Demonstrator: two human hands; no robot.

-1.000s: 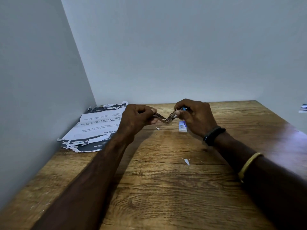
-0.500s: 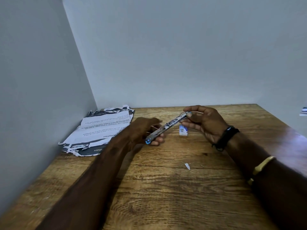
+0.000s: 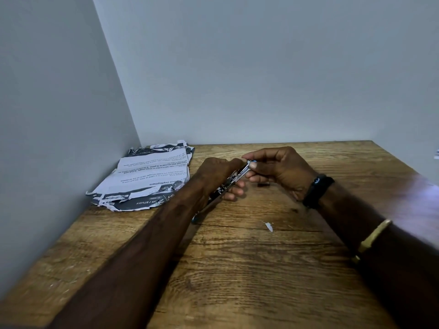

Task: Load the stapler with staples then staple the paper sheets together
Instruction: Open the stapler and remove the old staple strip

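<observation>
A slim metal stapler (image 3: 234,180) is held slanted above the wooden table (image 3: 261,269), its far end up and to the right. My left hand (image 3: 218,178) grips its lower, nearer part from the left. My right hand (image 3: 278,170) pinches its upper end between thumb and fingers. The stapler's lower tip (image 3: 195,219) shows below my left wrist. A stack of crumpled printed paper sheets (image 3: 147,179) lies in the back left corner, apart from both hands. The staple box is hidden behind my hands.
Grey walls close the table on the left and at the back. A small white paper scrap (image 3: 269,226) lies near the table's middle. A small dark piece (image 3: 263,184) lies under my right hand. The table's right edge runs diagonally past my right forearm.
The stapler swung from a folded-open pose into one long slanted line. My left hand slid down along it, my right hand closed on its upper end, hiding the blue-and-white box.
</observation>
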